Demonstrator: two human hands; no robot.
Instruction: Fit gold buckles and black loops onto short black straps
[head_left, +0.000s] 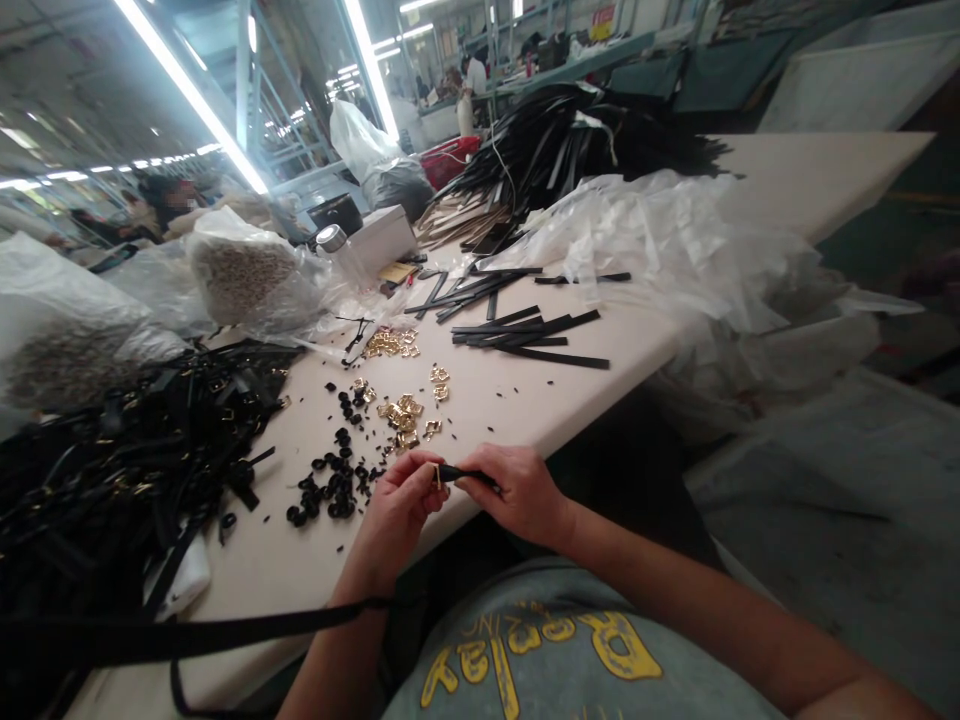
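Close to the table's near edge, my left hand (401,500) pinches a small gold buckle (437,476) between thumb and fingers. My right hand (521,492) is closed on a black strap (459,474), whose end meets the buckle. Whether the strap passes through the buckle is too small to tell. Just beyond my left hand lie loose gold buckles (405,412) and a heap of small black loops (330,485). More gold buckles (394,343) are piled farther back. Several black strips (525,335) lie flat on the table beyond my right hand.
The pale table (637,350) bears a tangle of black straps (112,480) at left. Plastic bags (244,270) of small parts stand behind it. At the back are a bundle of black strips (570,140), crumpled clear plastic (637,235) and a metal-lidded bottle (331,240).
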